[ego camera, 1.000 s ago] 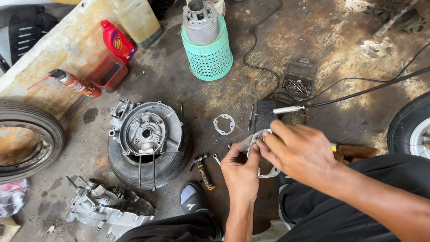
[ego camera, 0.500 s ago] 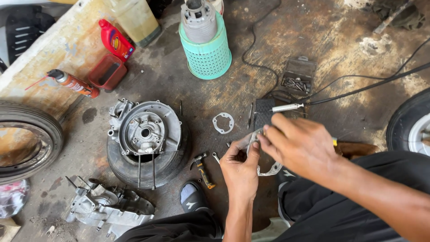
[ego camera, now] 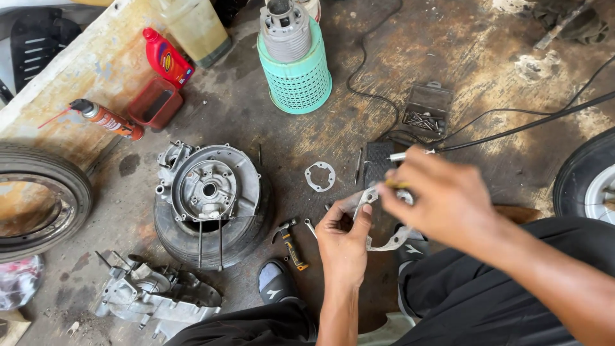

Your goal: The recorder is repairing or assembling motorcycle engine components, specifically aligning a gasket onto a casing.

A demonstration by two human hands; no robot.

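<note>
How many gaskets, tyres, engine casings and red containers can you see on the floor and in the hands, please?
Gaskets: 2, held gasket, floor gasket
Tyres: 3
Engine casings: 2
Red containers: 2, bottle, tray
Total: 9

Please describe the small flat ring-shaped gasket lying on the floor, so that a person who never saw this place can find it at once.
Start at the round grey metal engine casing resting on a black tyre. To its right, on the stained concrete floor, just above the left hand, lies the small pale flat gasket ring. Unlike the larger pale gasket in that hand, it lies alone and untouched.
</note>
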